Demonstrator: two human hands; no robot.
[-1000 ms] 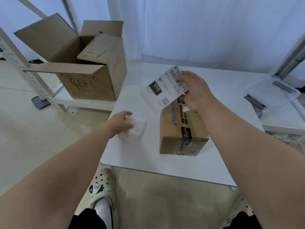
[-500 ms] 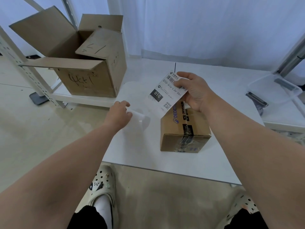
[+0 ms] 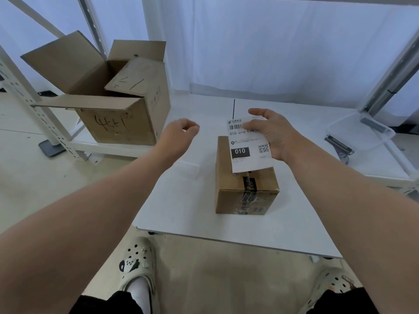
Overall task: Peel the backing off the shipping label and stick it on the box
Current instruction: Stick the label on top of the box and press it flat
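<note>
A small brown taped box (image 3: pixel 229 196) stands on the white table (image 3: pixel 181 211). My right hand (image 3: pixel 277 137) holds the white shipping label (image 3: pixel 248 152), printed "010" with a barcode, by its upper right edge. The label faces up and hangs over the box's top, covering its far half; whether it touches the top I cannot tell. My left hand (image 3: pixel 181 132) hovers left of the box with its fingers curled and nothing in them. A white sheet, apparently the peeled backing (image 3: pixel 188 168), lies on the table below that hand.
A large open cardboard box (image 3: pixel 122 123) with handwriting sits on a low shelf at the left, beside a white metal rack post (image 3: pixel 34 105). A clear plastic tub (image 3: pixel 360 132) stands at the right. The table's front edge runs just above my feet.
My left hand let go of the white backing on the table and rose away from it. My right hand turned the label square and brought it down over the box top.
</note>
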